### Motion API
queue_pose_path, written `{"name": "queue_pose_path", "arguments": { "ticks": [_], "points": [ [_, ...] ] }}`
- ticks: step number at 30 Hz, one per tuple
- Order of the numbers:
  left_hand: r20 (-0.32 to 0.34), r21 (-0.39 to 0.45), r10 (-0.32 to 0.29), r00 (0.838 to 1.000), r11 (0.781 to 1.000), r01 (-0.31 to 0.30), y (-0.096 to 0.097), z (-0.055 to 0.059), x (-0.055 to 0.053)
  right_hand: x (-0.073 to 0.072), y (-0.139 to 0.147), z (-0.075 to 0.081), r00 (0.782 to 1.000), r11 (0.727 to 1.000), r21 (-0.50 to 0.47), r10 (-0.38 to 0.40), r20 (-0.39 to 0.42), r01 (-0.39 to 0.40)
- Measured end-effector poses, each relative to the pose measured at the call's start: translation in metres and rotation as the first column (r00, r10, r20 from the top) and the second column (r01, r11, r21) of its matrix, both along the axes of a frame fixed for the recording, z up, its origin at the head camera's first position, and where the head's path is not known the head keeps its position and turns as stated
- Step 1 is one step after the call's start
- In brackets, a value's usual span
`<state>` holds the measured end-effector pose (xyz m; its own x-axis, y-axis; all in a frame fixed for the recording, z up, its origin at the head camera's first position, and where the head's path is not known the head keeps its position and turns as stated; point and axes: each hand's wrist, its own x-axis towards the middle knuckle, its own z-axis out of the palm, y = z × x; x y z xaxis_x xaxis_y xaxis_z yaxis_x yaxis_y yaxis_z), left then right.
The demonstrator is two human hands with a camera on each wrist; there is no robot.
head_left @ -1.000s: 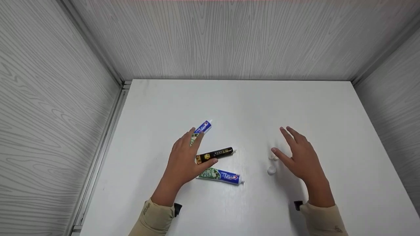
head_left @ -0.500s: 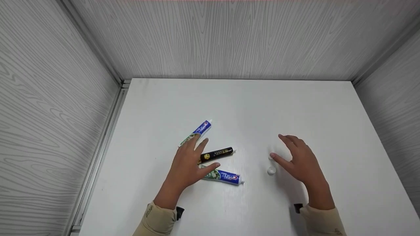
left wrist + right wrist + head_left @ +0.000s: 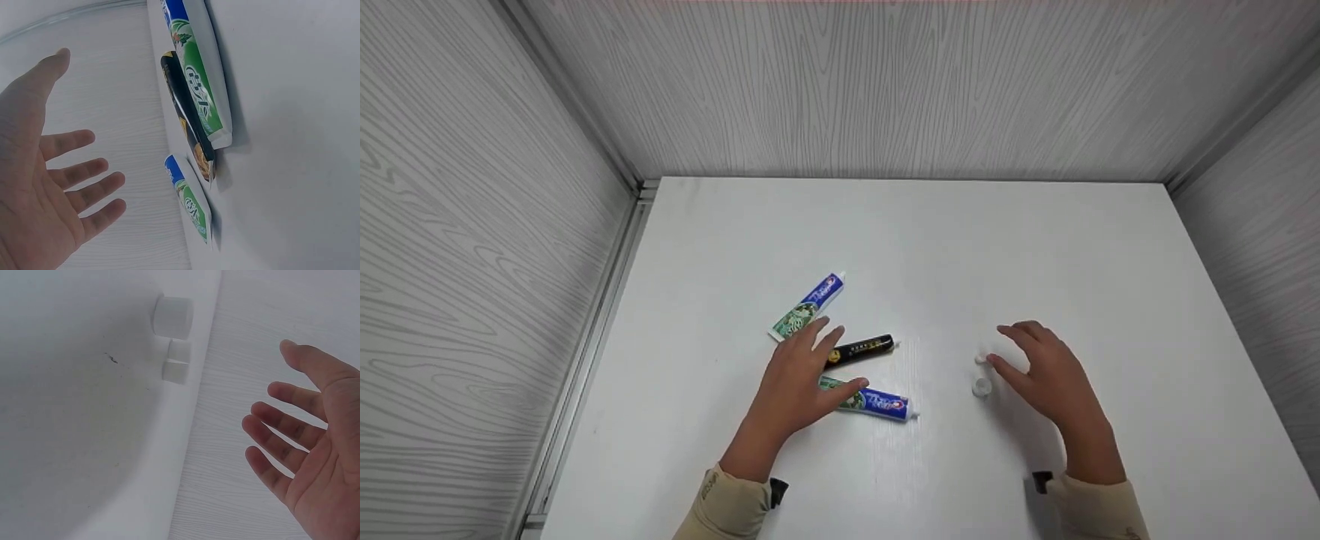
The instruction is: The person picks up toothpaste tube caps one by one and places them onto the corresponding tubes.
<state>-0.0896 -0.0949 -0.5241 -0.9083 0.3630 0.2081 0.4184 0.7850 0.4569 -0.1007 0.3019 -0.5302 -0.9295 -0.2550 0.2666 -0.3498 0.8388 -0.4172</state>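
Observation:
My left hand (image 3: 795,386) hovers with relaxed, spread fingers over the left ends of a black toothpaste tube (image 3: 864,349) and a green-and-blue toothpaste tube (image 3: 885,404). A matching green-and-blue toothpaste tube (image 3: 808,306) lies slanted just beyond its fingertips. In the left wrist view the palm (image 3: 34,197) holds nothing, and all three tubes lie on the table beside it. My right hand (image 3: 1054,382), fingers loosely bent and holding nothing, is over the table right of the white caps. One bigger cap (image 3: 173,318) stands in line with two smaller caps (image 3: 180,351) in the right wrist view.
The white table (image 3: 930,240) is bounded by a grey wood-grain panel (image 3: 855,90) at the back and similar panels on both sides. A metal frame rail (image 3: 585,360) runs along the left edge.
Both hands have drawn slightly back toward the near edge, the left one also shifting right. More of the far green-and-blue tube now shows. Tubes and caps stay in place.

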Motion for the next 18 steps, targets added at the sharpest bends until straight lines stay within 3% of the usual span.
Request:
{"name": "queue_pose_path", "arguments": {
  "ticks": [11,18],
  "points": [
    [0.008,0.011,-0.022,1.0,1.0,0.022,0.005,-0.009,0.002,0.003,0.004,-0.007,1.0,1.0,0.002,-0.011,0.006,0.011],
    [0.044,0.02,-0.021,0.999,1.0,0.02,0.009,-0.014,0.007,0.003,0.008,-0.013,0.996,0.999,-0.016,-0.033,0.086,0.034]
  ]
}}
